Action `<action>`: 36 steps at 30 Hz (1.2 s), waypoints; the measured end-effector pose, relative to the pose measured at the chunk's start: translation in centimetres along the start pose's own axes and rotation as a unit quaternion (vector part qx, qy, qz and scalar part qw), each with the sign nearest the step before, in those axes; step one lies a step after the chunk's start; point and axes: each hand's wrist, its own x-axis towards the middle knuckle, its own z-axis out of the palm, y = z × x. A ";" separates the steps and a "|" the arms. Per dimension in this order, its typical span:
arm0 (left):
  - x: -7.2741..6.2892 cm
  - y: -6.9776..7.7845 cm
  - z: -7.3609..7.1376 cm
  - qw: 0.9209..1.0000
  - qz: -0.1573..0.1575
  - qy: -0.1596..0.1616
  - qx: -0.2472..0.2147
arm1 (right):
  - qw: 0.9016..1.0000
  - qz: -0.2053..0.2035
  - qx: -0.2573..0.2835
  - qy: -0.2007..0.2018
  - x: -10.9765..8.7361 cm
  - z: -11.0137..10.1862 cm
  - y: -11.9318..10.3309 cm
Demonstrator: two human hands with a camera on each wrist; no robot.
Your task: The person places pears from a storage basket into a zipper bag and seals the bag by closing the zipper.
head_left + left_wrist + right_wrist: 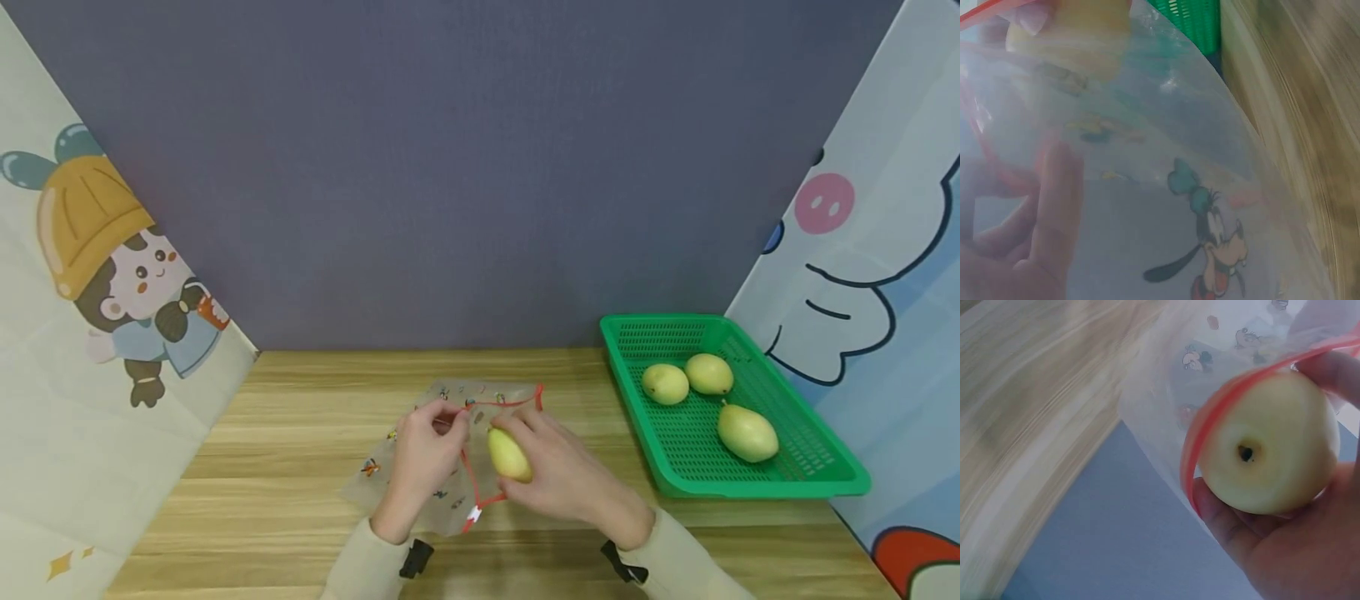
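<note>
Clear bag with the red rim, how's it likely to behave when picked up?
The clear bag is probably floppy: its red rim curves beside the pear. It's likely light, since it looks thin and see-through. It may feel slippery, given the glossy highlights in the left wrist view.

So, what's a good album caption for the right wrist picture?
A right hand grips a pear at the mouth of a clear red-edged bag.
</note>
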 end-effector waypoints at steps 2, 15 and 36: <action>0.0 0.1 0.0 1.000 -0.001 0.000 -0.001 | 1.000 0.000 -0.007 -0.007 0.0 -0.1 0.0; -0.1 0.1 0.1 1.000 -0.008 -0.002 -0.002 | 0.999 0.014 -0.007 -0.029 -0.2 -0.4 -0.3; -0.3 0.3 0.2 0.999 -0.040 -0.020 -0.012 | 1.000 0.011 0.000 -0.028 -0.3 -0.3 0.1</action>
